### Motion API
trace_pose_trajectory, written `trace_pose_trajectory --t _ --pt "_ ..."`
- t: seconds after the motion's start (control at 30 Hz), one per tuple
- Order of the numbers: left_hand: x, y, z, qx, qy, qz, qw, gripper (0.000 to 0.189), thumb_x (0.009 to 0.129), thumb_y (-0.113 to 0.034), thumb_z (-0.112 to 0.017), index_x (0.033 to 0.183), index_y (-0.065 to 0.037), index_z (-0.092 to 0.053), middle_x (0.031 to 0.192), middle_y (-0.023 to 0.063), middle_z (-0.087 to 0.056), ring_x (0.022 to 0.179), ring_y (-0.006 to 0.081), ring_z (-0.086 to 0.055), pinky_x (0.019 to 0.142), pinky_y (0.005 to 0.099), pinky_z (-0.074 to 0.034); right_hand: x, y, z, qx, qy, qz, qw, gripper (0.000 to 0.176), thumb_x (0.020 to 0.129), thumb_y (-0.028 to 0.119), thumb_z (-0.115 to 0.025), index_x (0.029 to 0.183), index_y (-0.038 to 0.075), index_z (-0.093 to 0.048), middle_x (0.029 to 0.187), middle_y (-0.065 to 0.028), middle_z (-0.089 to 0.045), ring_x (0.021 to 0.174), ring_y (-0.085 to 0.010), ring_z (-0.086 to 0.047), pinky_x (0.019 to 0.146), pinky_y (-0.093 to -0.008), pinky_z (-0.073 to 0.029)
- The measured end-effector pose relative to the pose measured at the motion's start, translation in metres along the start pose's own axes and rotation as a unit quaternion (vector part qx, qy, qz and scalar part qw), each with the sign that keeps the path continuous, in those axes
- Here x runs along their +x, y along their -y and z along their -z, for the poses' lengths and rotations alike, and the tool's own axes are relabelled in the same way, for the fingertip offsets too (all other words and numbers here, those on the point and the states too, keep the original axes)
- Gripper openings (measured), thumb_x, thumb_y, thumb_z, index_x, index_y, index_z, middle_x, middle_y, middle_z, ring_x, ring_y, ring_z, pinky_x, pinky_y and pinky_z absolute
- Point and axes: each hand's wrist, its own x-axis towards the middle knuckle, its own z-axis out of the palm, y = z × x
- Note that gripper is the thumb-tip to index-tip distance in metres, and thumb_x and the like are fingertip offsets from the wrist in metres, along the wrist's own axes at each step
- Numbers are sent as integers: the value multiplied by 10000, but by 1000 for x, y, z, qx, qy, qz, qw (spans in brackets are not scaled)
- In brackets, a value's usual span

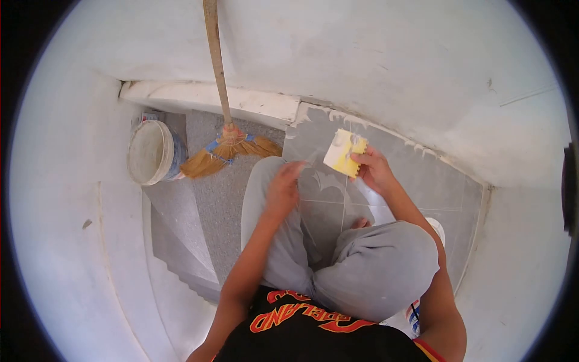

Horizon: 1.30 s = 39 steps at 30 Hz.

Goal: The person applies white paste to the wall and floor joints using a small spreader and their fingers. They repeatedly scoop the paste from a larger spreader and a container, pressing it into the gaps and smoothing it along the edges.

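In my right hand [376, 172] is a yellow notched spreader [346, 153], its face partly coated with white paste. The thumb lies over its right side, and the notched edge faces right. My left hand [283, 189] is over my left knee, its fingers curled towards the tiles but smeared by motion, so whether they hold anything does not show. Below the spreader lie grey floor tiles [322, 214] with white smears and pale joints. White filler [368, 125] runs unevenly along the tile edge at the wall.
A straw broom [232, 148] leans on the back wall, bristles on the speckled stair landing [211, 205]. A whitish bucket [146, 154] stands at left. Steps [181, 271] descend at lower left. White walls [392, 54] enclose the space. Another white container [435, 230] is partly hidden behind my right knee.
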Motion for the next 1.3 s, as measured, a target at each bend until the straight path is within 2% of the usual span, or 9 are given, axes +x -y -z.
trace_pose_trajectory --t 0.1,0.17,0.4,0.47,0.6,0.7,0.9,1.07,1.3 --pt "3 10 15 -59 -22 220 974 180 872 -108 -455 1011 -51 -555 851 76 -557 746 165 -530 651 233 -419 43 11 19 -347 -89 87 930 218 783 102 -512 973 -4 -521 830 -107 -584 655 -178 -577 532 -289 -485" --pt "4 20 11 -246 -114 254 928 167 881 -106 -451 1002 -19 -527 884 39 -555 803 111 -516 691 221 -410 69 12 24 -805 -159 238 520 254 735 75 -515 964 -33 -533 873 -158 -573 710 -238 -589 568 -319 -500" --pt "9 28 9 -340 -154 286 883 168 880 -119 -475 989 7 -502 908 26 -550 814 72 -490 738 207 -387 160 -40 47 -897 -140 214 361 216 684 69 -546 856 -47 -606 974 -249 -513 783 -312 -557 594 -382 -492" --pt "9 29 9 -365 -173 290 867 163 878 -121 -480 984 1 -505 905 22 -546 811 67 -486 733 207 -387 173 -57 52 -944 -151 213 200 206 685 88 -547 834 -30 -628 953 -258 -509 768 -310 -551 587 -352 -489" --pt "2 36 11 -370 -170 301 862 169 876 -128 -488 985 -1 -509 901 17 -544 802 63 -484 721 204 -387 158 -46 33 -953 -97 198 208 174 698 107 -537 775 -8 -643 945 -227 -523 762 -275 -546 596 -337 -475" --pt "6 39 12 -384 -177 293 858 162 873 -126 -490 976 -3 -513 892 10 -542 795 56 -480 711 201 -385 145 -16 22 -942 12 119 313 157 705 115 -522 722 12 -640 924 -158 -544 794 -256 -530 643 -347 -458" --pt "6 41 9 -420 -189 303 834 170 860 -108 -493 987 3 -517 895 10 -544 791 62 -485 711 206 -386 166 3 41 -873 117 417 222 146 695 124 -520 738 23 -616 861 -85 -548 865 -242 -507 709 -356 -439" --pt "8 38 10 -478 -236 304 789 207 849 -83 -483 1029 18 -503 952 37 -547 849 88 -505 769 225 -398 164 -20 24 -862 -93 279 413 175 720 100 -503 814 -17 -593 867 -142 -539 825 -266 -524 605 -352 -498" --pt "-1 49 8 -500 -205 295 788 299 834 -39 -434 1126 25 -447 1049 85 -524 957 153 -517 851 294 -405 190 -37 16 -898 -98 231 362 258 716 80 -489 932 -50 -545 923 -149 -518 864 -259 -528 625 -333 -518"
